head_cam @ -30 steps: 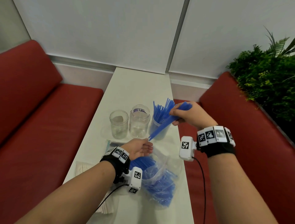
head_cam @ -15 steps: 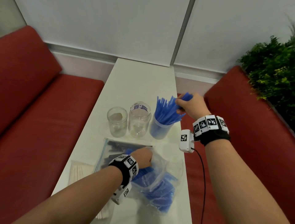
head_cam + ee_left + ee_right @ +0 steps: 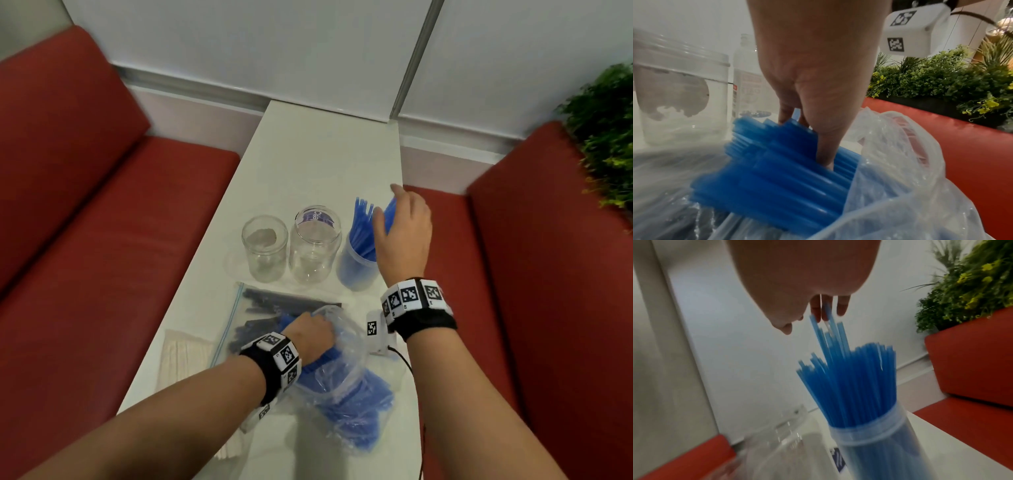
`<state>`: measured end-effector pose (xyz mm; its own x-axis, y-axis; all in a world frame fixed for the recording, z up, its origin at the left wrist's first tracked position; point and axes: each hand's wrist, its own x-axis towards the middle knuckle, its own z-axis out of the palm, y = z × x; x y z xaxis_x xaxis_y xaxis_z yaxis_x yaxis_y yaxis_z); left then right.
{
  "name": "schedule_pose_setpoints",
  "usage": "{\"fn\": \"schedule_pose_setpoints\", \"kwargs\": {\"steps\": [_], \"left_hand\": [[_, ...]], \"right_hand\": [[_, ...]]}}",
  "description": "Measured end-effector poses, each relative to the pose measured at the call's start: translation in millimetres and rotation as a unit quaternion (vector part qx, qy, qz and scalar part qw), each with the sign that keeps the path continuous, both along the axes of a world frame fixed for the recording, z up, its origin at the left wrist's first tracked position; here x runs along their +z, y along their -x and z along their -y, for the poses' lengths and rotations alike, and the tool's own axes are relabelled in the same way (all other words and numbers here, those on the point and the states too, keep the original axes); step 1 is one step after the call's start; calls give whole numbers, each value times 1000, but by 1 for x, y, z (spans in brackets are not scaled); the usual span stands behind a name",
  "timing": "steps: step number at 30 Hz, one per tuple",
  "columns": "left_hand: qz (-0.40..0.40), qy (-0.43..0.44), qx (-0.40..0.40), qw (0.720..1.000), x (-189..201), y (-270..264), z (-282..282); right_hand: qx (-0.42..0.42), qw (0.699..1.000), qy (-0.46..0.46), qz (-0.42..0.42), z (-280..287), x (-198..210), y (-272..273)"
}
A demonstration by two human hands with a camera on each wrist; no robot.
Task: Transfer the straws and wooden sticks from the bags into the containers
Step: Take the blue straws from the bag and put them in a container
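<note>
Blue straws (image 3: 363,224) stand in cup (image 3: 356,274) on surface (image 3: 325,154), tops up, easy to pick. Right hand (image 3: 404,236) loose above, fingers (image 3: 842,306) touch tops, likely tidying. Left hand (image 3: 313,337) grabs next bunch (image 3: 777,186) inside bag (image 3: 346,387). Empty jar (image 3: 315,246) waits beside cup.

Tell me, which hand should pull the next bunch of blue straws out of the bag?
Left. The left hand grips blue straws inside the plastic bag; the right hand hangs open above the filled jar.

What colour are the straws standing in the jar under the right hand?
Blue. The straws show most clearly in the right wrist view.
</note>
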<state>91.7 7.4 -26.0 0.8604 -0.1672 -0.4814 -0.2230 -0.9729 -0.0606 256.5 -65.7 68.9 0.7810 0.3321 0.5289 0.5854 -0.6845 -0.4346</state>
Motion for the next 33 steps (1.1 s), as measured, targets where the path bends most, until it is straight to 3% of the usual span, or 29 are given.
{"fn": "schedule_pose_setpoints", "kwargs": {"steps": [4,6,8,10,12,14,16,18,20,22,24,26,29,31,33], "left_hand": [[1,-12,0,1000,-1,-1,1],[-6,-15,-2,1000,1,-2,1],[-13,-29,-11,999,6,-4,1],[-18,-35,-1,999,8,-3,2],[-15,-51,9,999,12,-3,2],[-6,-75,17,997,20,-2,2],[7,-101,17,995,28,0,4],[7,-119,27,993,40,4,3],[-8,-128,63,990,53,2,3],[-74,-137,105,982,71,-3,6],[-104,-163,85,977,87,-2,11],[-86,-192,34,977,104,-1,12],[22,-96,47,994,151,2,10],[115,-32,54,991,191,8,2],[226,50,46,972,219,11,-6]], "right_hand": [[12,964,231,-131,0,-29,6],[30,955,255,-150,5,-36,4],[53,974,172,-139,10,-30,5],[53,994,20,-92,15,-22,14],[52,991,-103,-59,19,-19,31],[95,975,-127,-158,21,-21,55],[161,929,-34,-331,24,-28,76],[203,874,89,-432,29,-41,92],[225,851,152,-450,32,-51,105],[233,842,196,-446,29,-56,116],[224,833,205,-462,25,-56,126],[209,845,193,-453,23,-56,134],[187,886,84,-416,21,-49,143],[168,877,-53,-447,21,-42,148],[146,860,-141,-469,21,-32,153]]}}
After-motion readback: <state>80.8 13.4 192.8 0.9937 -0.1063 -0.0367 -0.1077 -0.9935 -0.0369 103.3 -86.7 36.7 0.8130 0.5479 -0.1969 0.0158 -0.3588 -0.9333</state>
